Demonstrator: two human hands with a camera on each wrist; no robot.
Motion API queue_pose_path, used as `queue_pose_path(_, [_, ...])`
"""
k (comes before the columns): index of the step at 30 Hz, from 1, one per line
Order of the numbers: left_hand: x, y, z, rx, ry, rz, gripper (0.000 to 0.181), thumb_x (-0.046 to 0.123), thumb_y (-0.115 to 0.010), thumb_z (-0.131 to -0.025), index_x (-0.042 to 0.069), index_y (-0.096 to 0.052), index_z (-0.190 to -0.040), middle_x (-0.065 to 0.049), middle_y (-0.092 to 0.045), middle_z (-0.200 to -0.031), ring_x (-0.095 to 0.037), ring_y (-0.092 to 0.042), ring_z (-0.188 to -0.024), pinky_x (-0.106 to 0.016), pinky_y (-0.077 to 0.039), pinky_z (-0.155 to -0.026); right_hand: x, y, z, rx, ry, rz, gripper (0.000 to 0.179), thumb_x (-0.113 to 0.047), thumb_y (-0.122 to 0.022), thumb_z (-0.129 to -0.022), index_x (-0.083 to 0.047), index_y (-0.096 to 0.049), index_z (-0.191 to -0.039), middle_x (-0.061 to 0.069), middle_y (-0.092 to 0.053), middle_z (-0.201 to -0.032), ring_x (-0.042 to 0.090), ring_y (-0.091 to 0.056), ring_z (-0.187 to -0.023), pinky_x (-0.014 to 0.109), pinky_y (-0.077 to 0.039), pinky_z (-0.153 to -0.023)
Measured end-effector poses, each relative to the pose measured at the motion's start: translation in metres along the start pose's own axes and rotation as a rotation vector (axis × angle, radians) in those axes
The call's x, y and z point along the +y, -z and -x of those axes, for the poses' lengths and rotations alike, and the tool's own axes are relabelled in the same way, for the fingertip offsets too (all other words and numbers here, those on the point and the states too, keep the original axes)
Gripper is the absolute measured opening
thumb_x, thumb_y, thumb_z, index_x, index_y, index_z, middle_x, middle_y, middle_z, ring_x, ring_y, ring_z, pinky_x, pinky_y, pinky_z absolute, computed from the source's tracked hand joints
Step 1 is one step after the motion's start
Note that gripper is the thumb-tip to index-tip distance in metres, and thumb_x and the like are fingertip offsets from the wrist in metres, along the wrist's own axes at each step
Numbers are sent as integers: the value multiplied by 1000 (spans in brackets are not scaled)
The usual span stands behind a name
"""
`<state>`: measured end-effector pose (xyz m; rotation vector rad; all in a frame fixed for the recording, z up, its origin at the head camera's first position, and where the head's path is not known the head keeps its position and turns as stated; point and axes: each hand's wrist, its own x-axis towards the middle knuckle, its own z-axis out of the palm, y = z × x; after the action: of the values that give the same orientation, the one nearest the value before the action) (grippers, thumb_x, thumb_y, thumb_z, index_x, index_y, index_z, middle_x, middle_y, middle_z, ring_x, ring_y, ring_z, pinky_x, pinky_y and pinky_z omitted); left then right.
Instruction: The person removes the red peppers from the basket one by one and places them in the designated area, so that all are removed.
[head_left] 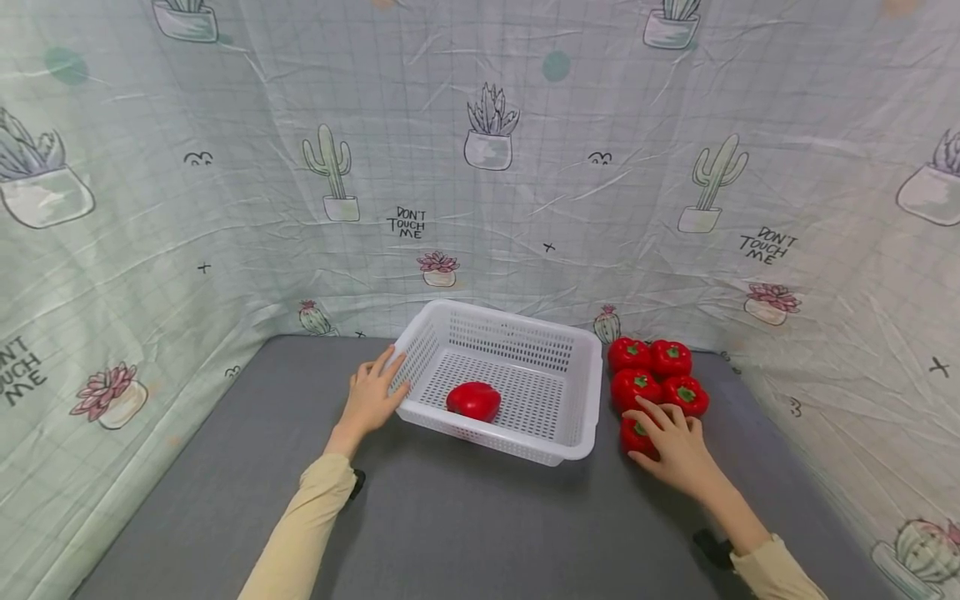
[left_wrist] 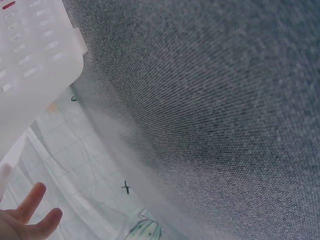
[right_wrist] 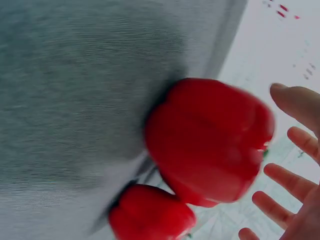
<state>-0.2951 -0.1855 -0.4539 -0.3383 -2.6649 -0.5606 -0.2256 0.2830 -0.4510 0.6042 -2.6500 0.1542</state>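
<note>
A white plastic basket [head_left: 517, 442] with slotted sides stands on the table, one red bell pepper [head_left: 474, 402] lying on its side inside. My left hand [head_left: 370, 394] is at the basket's left rim, fingers spread and fairly straight. In the left wrist view, part of that hand [left_wrist: 30, 220] shows beside the basket wall [left_wrist: 45, 75]. Right of the basket, several red bell peppers [head_left: 636, 387] stand close together, green stems up. My right hand [head_left: 678, 450] hovers at the nearest bell pepper [head_left: 633, 437], thumb and fingers spread. The right wrist view shows a gap between the fingers [right_wrist: 290, 182] and that pepper [right_wrist: 210, 140].
A grey cloth covers the table [head_left: 450, 533]. Behind and at both sides hangs a pale curtain [head_left: 540, 208] printed with cacti and lettering. The basket's far side and the back peppers are close to it.
</note>
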Motion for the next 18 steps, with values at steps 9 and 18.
queue_pose_path(9, [0, 1, 0, -21, 20, -21, 53, 34, -49, -87, 12, -41, -135, -14, -31, -143, -41, -39, -113, -55, -30, -85, -15, 19, -19, 42, 9, -55, 57, -27, -76, -65, -17, -52, -117, 13, -47, -127, 30, -40, -104, 52, -32, -78])
queue_pose_path(18, [2, 1, 0, -12, 17, -15, 53, 32, -51, -86, 11, -42, -134, -15, -31, -143, -43, -39, -113, -56, -30, -85, -29, 36, -45, 84, 101, -60, 58, -26, -76, -65, -13, -54, -117, 12, -50, -123, 27, -41, -105, 51, -33, -81])
